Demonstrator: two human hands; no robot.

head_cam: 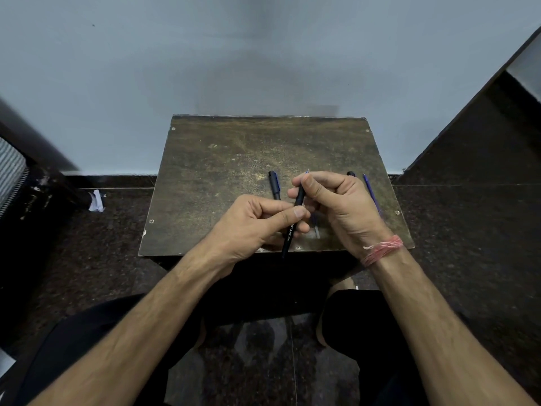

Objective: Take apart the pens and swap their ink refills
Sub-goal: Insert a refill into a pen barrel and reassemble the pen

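Gripping black pen [293, 218], both hands, tip half hidden by R fingers [314, 190].

A: Views on hand?

B: One only. Head-worn, wide-angle, aimed forward and steeply down over the person's lap.

A: Framing?

B: The desk [222, 171] sits mid-frame, near, its far edge against the wall [263, 54]. Both forearms run in from the bottom corners; left hand [251, 227] and right hand [336, 206] meet just above the desk's near edge. The floor [73, 244] fills both sides.

A: Distortion?

B: Straight edges lean outward at the margins.
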